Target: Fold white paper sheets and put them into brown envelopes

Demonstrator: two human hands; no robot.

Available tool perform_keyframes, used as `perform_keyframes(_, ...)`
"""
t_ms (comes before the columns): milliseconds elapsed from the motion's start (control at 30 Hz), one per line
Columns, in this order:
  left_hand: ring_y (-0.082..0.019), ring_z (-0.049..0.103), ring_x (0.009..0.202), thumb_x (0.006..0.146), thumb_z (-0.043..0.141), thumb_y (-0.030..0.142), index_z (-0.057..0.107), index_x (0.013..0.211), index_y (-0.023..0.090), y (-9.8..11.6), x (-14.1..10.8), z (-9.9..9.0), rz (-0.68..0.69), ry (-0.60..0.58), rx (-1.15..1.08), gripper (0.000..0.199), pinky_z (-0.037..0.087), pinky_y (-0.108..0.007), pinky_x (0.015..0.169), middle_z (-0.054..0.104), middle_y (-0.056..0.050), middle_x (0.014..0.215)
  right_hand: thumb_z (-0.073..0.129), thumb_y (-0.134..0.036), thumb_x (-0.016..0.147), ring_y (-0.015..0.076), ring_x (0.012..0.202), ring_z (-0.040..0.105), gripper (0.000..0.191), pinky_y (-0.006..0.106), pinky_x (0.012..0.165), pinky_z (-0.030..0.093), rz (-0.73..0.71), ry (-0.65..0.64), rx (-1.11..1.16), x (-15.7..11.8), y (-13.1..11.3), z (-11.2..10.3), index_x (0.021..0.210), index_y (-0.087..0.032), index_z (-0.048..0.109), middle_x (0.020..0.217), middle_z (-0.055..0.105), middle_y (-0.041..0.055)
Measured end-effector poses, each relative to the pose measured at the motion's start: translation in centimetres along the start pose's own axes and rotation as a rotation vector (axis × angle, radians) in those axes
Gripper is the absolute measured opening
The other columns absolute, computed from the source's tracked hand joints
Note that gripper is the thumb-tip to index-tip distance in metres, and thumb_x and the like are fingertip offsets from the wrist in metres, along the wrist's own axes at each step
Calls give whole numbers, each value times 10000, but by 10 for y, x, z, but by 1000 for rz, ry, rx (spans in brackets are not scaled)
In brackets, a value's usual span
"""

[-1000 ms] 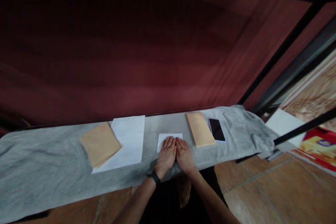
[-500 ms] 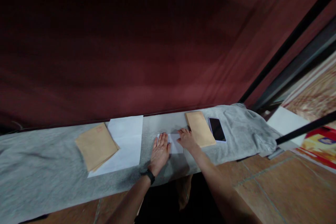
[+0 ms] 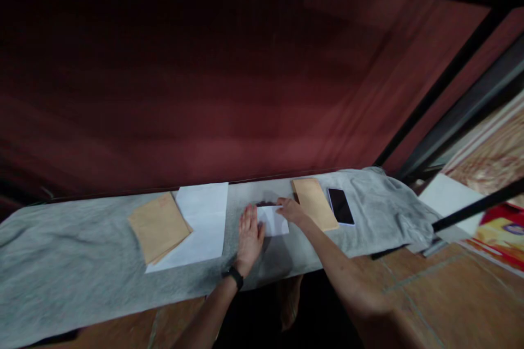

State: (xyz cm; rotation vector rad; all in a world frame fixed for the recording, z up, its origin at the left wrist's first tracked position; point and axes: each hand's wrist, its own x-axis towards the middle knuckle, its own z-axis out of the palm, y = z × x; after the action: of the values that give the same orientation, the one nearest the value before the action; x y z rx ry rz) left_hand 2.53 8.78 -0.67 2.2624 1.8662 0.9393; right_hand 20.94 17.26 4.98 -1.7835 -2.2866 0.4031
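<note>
A small folded white paper (image 3: 273,222) lies on the grey cloth (image 3: 98,283) in front of me. My left hand (image 3: 249,235), with a dark band at the wrist, rests flat at the paper's left end, fingers stretched out. At the paper's upper right corner is my right hand (image 3: 289,209), its fingers bent and closed on the edge. Left of my hands, brown envelopes (image 3: 160,226) overlap larger white sheets (image 3: 207,223). More brown envelopes (image 3: 317,204) lie just right of my right hand.
A phone (image 3: 340,206) lies beside the right-hand envelopes. Behind the cloth-covered surface stands a dark red panel (image 3: 245,92). Black bars (image 3: 442,87) cross at the right, near a white board (image 3: 448,199) and a red and yellow package (image 3: 505,232). Tiled floor shows below.
My right hand has closed its fingers at the paper's upper right corner, and more of the paper shows. My left hand stays at its left end. The whole view has shifted slightly.
</note>
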Motion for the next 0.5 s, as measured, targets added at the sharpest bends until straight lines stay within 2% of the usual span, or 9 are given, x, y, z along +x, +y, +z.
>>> perform_keyframes(133, -269, 158, 1521, 997, 388, 302, 51, 1582, 198, 1, -3, -26, -86, 197, -84, 683, 281, -499, 1204, 166, -159, 1642, 410, -166, 970, 172, 997, 673, 321, 259, 847, 503, -84, 154, 84, -22, -3, -13, 1209, -226, 615, 1107, 720, 25)
perform_keyframes(200, -268, 152, 1523, 997, 384, 292, 37, 1583, 214, 2, -10, -37, -85, 229, -95, 684, 275, -502, 1209, 154, -152, 1644, 381, -113, 947, 175, 1022, 665, 355, 282, 893, 512, -179, 256, 160, -42, -3, -5, 1201, -220, 604, 1131, 704, 34)
perform_keyframes(233, -269, 151, 1523, 998, 380, 282, 43, 1582, 222, 3, -15, -40, -73, 224, -90, 677, 271, -508, 1211, 156, -147, 1645, 374, -80, 928, 172, 1040, 660, 391, 287, 917, 511, -203, 265, 159, -54, -2, 3, 1218, -224, 594, 1157, 694, 36)
perform_keyframes(333, -272, 145, 1525, 997, 365, 252, 110, 1576, 228, 6, -32, -39, 15, 134, -41, 634, 245, -537, 1217, 184, -134, 1646, 384, -16, 887, 164, 1021, 669, 435, 275, 913, 527, -170, 249, 114, -90, -1, 35, 1213, -210, 596, 1149, 693, 58)
perform_keyframes(400, -275, 162, 1522, 990, 362, 235, 193, 1562, 212, 9, -42, -30, 80, 27, 2, 596, 246, -545, 1214, 224, -132, 1639, 418, 6, 854, 174, 1100, 646, 460, 301, 976, 512, -177, 231, 106, -107, 0, 53, 1210, -217, 605, 1159, 694, 60)
perform_keyframes(500, -281, 230, 1504, 978, 364, 224, 328, 1517, 175, 14, -48, -16, 129, -119, 61, 542, 274, -543, 1202, 319, -137, 1605, 415, 13, 846, 179, 1124, 640, 533, 333, 1000, 514, -158, 240, 127, -119, 2, 64, 1310, -207, 556, 1169, 695, 73)
